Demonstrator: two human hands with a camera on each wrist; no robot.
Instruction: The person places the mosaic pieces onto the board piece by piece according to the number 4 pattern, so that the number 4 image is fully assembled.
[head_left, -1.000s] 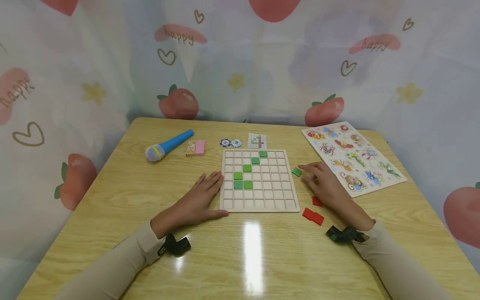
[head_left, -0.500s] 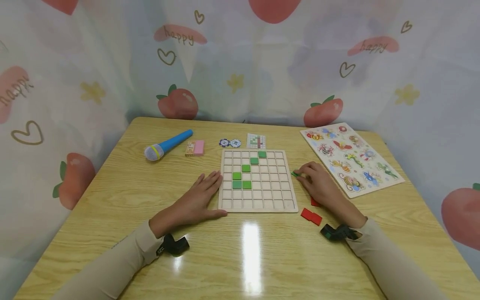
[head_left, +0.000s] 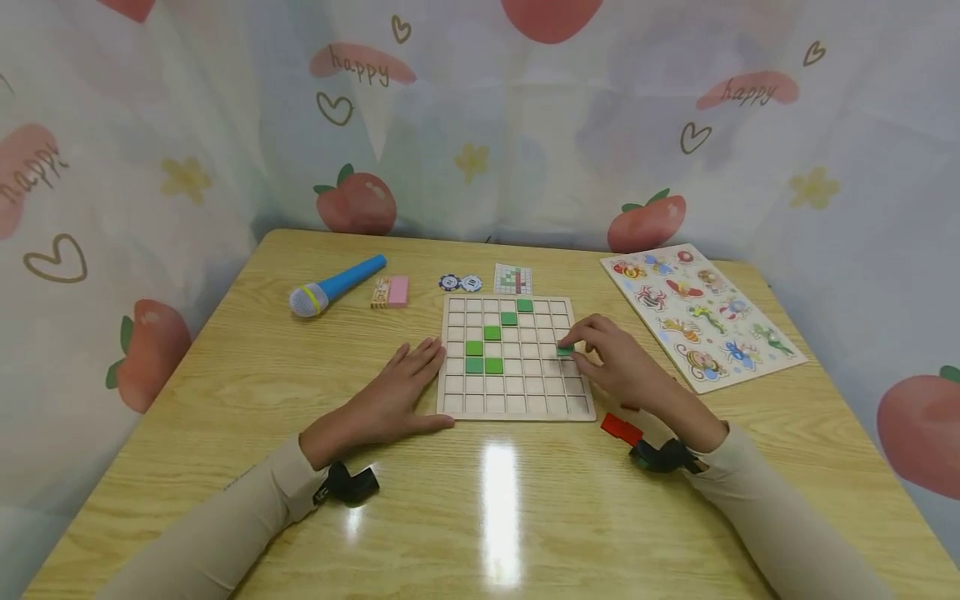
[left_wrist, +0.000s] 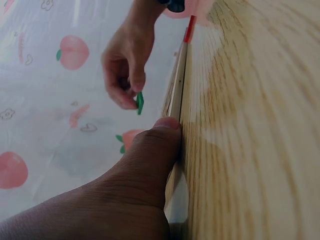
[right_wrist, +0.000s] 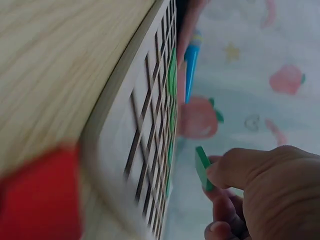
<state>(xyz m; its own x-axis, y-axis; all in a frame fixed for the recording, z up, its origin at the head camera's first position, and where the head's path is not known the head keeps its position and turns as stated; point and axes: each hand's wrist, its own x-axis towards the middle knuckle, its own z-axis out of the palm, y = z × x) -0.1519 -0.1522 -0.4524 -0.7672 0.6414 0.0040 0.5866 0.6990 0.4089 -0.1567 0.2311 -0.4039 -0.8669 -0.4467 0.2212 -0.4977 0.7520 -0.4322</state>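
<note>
The right hand (head_left: 618, 367) pinches a green tile (head_left: 565, 351) between thumb and fingertips, holding it just above the right side of the grid board (head_left: 516, 412), which lies near the middle of the tabletop (head_left: 225, 358). The left hand (head_left: 390, 400) lies flat with straight fingers, its thumb pressed against the board's left edge. Six green tiles (head_left: 484, 365) already sit in the board's squares. A red tile (head_left: 619, 428) lies by the board's near right corner.

Green tiles: six, five seated in grid board (head_left: 517, 407), one held. Red tiles (head_left: 619, 427): at least one visible. Poker chips (head_left: 460, 282): two. Microphone (head_left: 337, 287): one. Animal puzzle (head_left: 697, 312): one.
</note>
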